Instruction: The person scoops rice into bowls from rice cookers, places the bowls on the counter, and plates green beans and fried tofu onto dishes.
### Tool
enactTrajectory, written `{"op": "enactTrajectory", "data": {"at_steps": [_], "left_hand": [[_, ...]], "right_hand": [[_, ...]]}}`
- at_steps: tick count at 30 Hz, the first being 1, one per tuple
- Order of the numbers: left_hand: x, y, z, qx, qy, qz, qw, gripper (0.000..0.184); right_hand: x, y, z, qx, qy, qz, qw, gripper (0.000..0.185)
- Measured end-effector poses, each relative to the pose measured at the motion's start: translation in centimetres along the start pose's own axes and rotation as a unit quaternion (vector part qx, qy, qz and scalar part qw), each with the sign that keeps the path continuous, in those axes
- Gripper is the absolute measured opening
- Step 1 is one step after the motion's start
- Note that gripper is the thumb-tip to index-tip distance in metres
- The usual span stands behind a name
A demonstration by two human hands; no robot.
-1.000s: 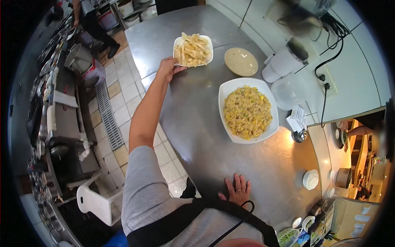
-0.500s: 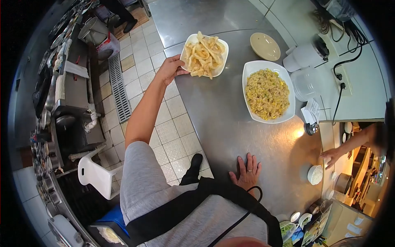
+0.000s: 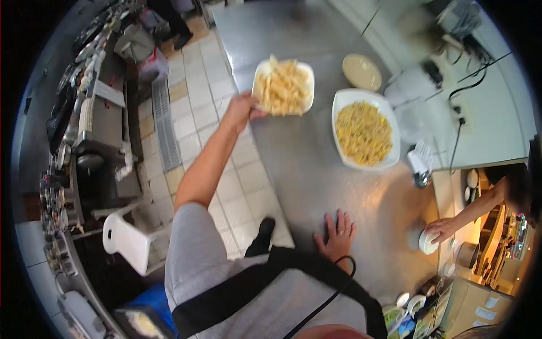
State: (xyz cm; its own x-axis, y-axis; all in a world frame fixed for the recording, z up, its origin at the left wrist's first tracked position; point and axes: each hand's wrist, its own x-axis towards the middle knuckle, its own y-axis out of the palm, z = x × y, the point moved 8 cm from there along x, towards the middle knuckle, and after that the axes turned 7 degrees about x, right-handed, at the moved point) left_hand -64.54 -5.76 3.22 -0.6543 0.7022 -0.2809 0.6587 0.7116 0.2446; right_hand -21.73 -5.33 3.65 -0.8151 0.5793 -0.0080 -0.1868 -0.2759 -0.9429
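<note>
My left hand grips the near-left rim of a white square bowl, its fingers closed on the edge. Golden fried strips are heaped in that bowl, which is over the far-left part of the steel counter. My right hand lies flat on the counter close to my body, fingers spread, a ring on one finger. Between the hands and further right stands a large white dish of fried rice. Behind it is a cream oval plate.
Another person's hand reaches through the opening on the right and touches a small white bowl. A white container and cables are by the wall. On my left are a floor drain and a white chair.
The other person's hand has come forward onto the small white bowl. My view has shifted slightly; my left hand still holds the bowl and my right hand stays on the counter.
</note>
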Motion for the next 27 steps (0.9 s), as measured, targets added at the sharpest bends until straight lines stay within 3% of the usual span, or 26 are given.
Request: {"op": "enactTrajectory", "data": {"at_steps": [4, 11, 18, 23, 26, 27], "left_hand": [[0.9, 1.1, 1.0, -0.074, -0.019, -0.038, 0.996, 0.034], [2.0, 1.9, 1.9, -0.13, 0.035, -0.151, 0.979, 0.03], [-2.8, 3.1, 2.9, -0.16, 0.043, -0.174, 0.971, 0.032], [-10.2, 3.9, 4.2, -0.107, 0.055, -0.135, 0.983, 0.033], [-15.7, 5.2, 5.6, -0.066, 0.037, -0.07, 0.995, 0.033], [-17.9, 5.9, 6.0, -0.062, 0.024, -0.04, 0.997, 0.033]], "right_hand": [[0.1, -0.3, 0.0, 0.001, -0.007, -0.01, 1.0, 0.063], [-0.3, -1.0, 0.2, 0.022, -0.006, -0.036, 0.999, 0.058], [0.3, -2.7, 1.1, 0.035, -0.049, -0.095, 0.994, 0.047], [-0.3, -3.2, 0.0, 0.102, -0.035, -0.129, 0.986, 0.058], [-2.1, -4.1, -0.7, 0.299, 0.081, -0.116, 0.944, 0.065], [-3.0, -4.7, -0.5, 0.31, 0.079, -0.127, 0.939, 0.067]]}}
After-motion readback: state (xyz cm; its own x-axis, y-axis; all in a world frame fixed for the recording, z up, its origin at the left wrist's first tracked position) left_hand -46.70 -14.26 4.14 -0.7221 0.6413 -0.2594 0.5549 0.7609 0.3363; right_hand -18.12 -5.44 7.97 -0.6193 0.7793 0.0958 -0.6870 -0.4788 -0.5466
